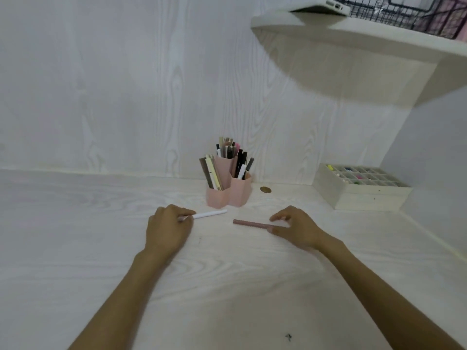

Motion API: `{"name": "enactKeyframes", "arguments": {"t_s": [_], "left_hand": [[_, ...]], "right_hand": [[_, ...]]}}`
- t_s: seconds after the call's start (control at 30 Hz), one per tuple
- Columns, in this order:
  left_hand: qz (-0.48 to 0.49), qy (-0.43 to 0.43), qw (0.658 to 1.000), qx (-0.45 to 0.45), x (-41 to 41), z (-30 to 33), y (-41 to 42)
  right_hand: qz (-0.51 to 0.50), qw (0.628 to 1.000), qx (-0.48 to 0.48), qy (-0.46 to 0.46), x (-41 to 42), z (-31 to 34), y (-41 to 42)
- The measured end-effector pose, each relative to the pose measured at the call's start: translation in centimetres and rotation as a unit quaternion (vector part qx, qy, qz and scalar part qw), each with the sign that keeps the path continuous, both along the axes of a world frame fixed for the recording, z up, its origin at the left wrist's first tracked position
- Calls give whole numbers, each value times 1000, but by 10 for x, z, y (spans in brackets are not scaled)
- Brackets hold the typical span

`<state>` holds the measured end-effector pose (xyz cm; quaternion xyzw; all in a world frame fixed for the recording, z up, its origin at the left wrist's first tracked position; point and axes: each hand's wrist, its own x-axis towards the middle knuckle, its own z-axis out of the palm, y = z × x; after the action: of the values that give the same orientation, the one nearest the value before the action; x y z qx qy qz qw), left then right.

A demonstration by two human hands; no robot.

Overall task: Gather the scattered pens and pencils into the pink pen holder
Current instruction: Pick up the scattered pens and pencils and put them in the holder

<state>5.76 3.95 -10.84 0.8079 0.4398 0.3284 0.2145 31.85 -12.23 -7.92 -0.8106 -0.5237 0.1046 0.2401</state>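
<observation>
Left hand (168,229) rests on the desk (75,236), fingers curled and closed on the near end of a white pen (211,214); the rest of the pen lies flat, pointing right and slightly away toward the holder. Right hand (294,229) also on the desk, thumb and fingers apart, straddling the right end of a pink pen (251,224); thumb touches that end, fingers spread above it, no closed grip. Pink pen lies flat, running left from the hand into the gap between the two hands.

Holder (228,192) stands just beyond both pens, near the wall: pink, three hexagonal cells of differing height, all stuffed with upright pens and pencils, too crowded to count. Loose pens on the desk: two.

No readable writing anywhere.

Right of the holder, one small brown disc (265,189); farther right, one gridded box (361,186) with small coloured items. Shelf (353,39) above, right.
</observation>
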Motion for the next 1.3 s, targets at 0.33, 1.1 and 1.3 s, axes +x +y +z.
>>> {"name": "enactKeyframes", "arguments": {"t_s": [0.33,1.1,1.3], "left_hand": [[124,15,992,-7,-7,-6,6],[177,17,984,-11,-10,-5,6],[172,31,985,-7,-13,-6,10]], "right_hand": [[-41,958,221,177,-5,48,4],[-79,953,282,-82,-51,45,99],[-25,957,245,-152,-46,36,88]]}}
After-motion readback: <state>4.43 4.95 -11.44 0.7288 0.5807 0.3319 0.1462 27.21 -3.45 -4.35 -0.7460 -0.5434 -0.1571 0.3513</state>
